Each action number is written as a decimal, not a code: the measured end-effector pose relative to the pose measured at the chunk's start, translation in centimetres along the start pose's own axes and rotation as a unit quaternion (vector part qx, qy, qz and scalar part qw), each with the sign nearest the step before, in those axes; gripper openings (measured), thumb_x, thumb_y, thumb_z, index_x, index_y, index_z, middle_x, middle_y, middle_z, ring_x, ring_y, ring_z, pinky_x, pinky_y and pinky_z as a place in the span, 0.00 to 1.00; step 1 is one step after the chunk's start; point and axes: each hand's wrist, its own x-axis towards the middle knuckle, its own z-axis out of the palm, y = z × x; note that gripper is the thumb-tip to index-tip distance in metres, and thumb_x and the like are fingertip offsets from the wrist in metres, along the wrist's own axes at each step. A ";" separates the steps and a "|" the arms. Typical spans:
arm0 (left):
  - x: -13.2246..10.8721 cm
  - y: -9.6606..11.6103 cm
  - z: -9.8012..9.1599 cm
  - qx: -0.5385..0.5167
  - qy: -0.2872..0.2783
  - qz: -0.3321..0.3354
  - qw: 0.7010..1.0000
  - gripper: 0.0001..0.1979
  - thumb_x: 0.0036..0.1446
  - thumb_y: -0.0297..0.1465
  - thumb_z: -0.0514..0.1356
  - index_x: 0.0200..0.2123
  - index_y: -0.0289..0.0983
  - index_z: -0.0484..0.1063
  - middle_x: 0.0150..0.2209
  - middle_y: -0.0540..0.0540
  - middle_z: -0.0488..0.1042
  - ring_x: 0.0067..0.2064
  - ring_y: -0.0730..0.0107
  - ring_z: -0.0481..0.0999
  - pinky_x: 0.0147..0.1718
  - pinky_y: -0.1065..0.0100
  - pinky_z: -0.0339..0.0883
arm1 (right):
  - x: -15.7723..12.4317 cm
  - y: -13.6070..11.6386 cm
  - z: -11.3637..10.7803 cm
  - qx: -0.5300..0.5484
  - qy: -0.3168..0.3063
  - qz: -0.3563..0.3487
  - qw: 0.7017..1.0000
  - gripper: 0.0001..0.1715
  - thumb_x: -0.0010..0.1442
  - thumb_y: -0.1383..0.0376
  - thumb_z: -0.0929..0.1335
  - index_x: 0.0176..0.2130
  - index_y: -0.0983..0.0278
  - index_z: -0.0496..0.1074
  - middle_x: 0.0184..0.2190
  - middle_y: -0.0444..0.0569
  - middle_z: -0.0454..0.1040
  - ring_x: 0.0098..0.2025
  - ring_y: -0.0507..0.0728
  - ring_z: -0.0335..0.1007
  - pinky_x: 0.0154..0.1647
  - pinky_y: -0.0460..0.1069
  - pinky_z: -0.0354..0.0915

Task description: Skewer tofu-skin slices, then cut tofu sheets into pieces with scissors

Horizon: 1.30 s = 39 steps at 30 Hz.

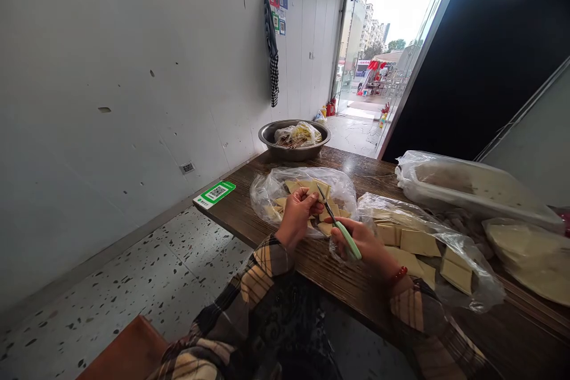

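Observation:
My left hand (299, 214) is closed, its fingers and thumb pinching a pale yellow tofu sheet (321, 190) above an open plastic bag (266, 187) with similar cut pieces in it. In my right hand (363, 243) are scissors (348, 240) with a mint-green handle and dark, narrow blades. Their tip points up and away, against the sheet beside my left fingertips. Just right of my right hand lies a second clear bag (483, 285) holding larger tofu squares (418, 242), partly hidden by the hand and the plastic.
A metal basin (294, 153) with bagged skewers stands at the table's far end. A green QR-code card (216, 193) lies on the left corner. A plastic-covered white tray (472, 184) and another bag of pale sheets (529, 249) sit to the right. The wooden table (329, 276) has its near edge before me.

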 end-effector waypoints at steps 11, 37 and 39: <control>-0.3 0.0 0.3 -0.007 -0.004 -0.018 1.000 0.15 0.45 0.33 0.67 0.31 0.37 0.62 0.21 0.54 0.71 0.21 0.76 0.72 0.22 0.74 0.66 | 0.5 1.1 -0.1 -0.005 0.016 -0.012 1.000 0.34 0.53 0.45 0.69 0.50 0.67 0.68 0.19 0.37 0.64 0.16 0.49 0.61 0.16 0.45 0.61; 0.7 0.5 -0.6 0.067 -0.010 -0.003 0.998 0.14 0.45 0.36 0.66 0.30 0.34 0.66 0.23 0.53 0.68 0.20 0.78 0.70 0.19 0.75 0.64 | 0.2 0.8 0.5 -0.034 0.028 -0.011 0.999 0.35 0.55 0.45 0.68 0.50 0.69 0.67 0.17 0.36 0.64 0.17 0.48 0.60 0.17 0.44 0.60; 0.7 0.3 -0.5 0.062 -0.011 -0.001 0.998 0.15 0.45 0.37 0.66 0.31 0.34 0.66 0.23 0.53 0.69 0.20 0.78 0.70 0.19 0.75 0.64 | 0.3 0.9 0.5 -0.028 0.025 -0.014 0.999 0.35 0.54 0.45 0.68 0.50 0.68 0.67 0.19 0.37 0.64 0.17 0.49 0.61 0.17 0.45 0.61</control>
